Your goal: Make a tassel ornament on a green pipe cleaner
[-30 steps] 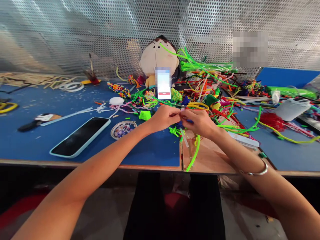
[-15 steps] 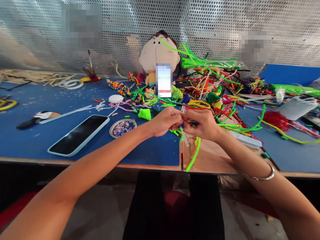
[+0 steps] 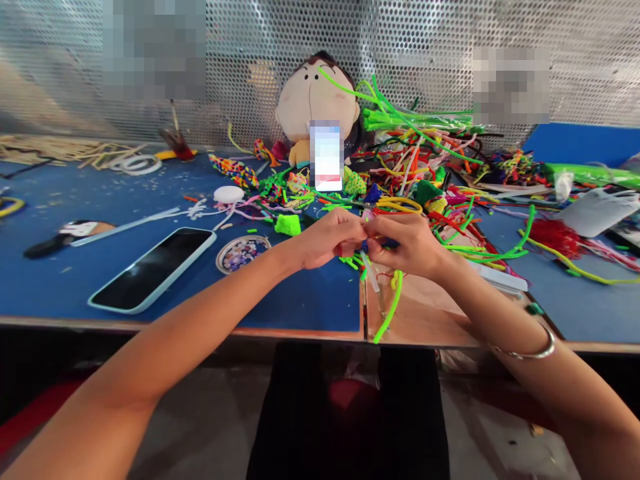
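Note:
My left hand (image 3: 333,238) and my right hand (image 3: 410,243) meet over the middle of the table, knuckles up. Both are closed in a pinch, fingertips touching or nearly so. What they hold between them is small and mostly hidden; a bit of dark blue shows by the right fingers. Just below the fingertips is a pale translucent stick (image 3: 371,273). A bright green fuzzy stem (image 3: 391,313) hangs down toward the table edge beneath my right hand. Short green cut pieces (image 3: 353,263) lie under my left hand.
A phone (image 3: 155,270) and a round dish (image 3: 219,261) of beads lie left. Behind my hands, a lit phone (image 3: 327,160) leans before a plush doll (image 3: 295,100). Coloured fuzzy stems (image 3: 400,157) heap at back right, near a white glove (image 3: 595,212).
My hands stay pinched together with only slight finger movement. The view has shifted slightly, so table things at the left appear a little further left and higher.

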Motion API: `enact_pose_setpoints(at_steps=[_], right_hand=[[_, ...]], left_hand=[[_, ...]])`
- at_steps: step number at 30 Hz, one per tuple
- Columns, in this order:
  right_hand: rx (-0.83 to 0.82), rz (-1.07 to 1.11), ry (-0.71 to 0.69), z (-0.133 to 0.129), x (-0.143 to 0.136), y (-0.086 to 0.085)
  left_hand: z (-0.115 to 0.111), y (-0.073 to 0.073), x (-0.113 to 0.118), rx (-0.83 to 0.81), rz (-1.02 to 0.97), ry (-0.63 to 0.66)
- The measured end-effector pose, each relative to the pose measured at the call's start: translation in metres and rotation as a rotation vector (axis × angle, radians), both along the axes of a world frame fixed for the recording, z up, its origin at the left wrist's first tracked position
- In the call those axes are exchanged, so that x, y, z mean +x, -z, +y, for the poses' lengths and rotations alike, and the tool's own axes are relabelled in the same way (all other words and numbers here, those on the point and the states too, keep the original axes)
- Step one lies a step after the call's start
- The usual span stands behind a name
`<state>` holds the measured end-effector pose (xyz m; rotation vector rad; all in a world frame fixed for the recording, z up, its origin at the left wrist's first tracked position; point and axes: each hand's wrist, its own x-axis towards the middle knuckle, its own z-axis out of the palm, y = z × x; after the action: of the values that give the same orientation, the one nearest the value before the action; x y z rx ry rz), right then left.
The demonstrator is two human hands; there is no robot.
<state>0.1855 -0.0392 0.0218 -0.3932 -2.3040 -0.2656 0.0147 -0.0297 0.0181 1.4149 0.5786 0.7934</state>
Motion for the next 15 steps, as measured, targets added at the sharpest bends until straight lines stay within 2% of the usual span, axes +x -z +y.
enact_pose_setpoints(at_steps=[5,15], right_hand=[[0.000,0.002,-0.021,-0.0001,-0.0015,-0.0002],[-0.032,0.024,-0.037,-0.0051,-0.0026,-0.0024]], left_hand=[[-0.0035,-0.0013,0.0030,0.025,0.016,-0.041],[-0.0035,-0.0012,0.0018,0.042,0.047,-0.021]])
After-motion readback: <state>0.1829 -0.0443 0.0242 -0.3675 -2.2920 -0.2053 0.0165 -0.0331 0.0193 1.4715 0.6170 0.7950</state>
